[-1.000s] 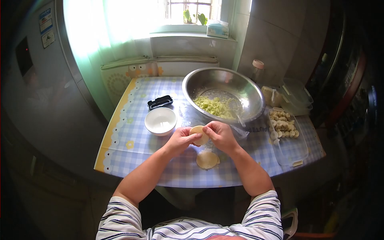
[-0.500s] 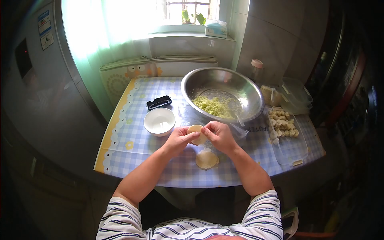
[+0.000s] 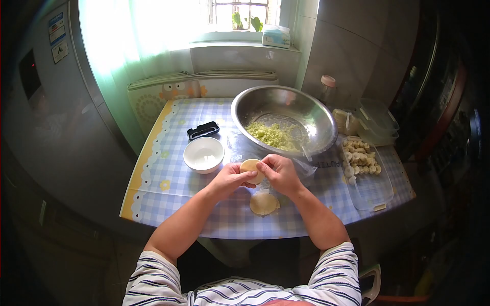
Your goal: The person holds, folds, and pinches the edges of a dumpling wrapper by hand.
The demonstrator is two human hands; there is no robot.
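A round, pale dumpling wrapper is held up between my two hands over the table. My left hand grips its left and lower side, thumb across the front. At its right edge, my right hand pinches it between thumb and fingers. Just below lies a stack of dumpling wrappers on the cloth. Beyond my hands stands a large steel basin with chopped green-yellow filling and a utensil handle leaning inside. A white bowl sits left of my hands.
On the right, a clear plastic tray holds several folded dumplings. Lidded containers and a pink-capped jar stand behind it. A black plastic holder lies behind the bowl on the checked tablecloth.
My fingers have shifted slightly on the wrapper, and my left thumb lies a little further across it. Everything else stays in place.
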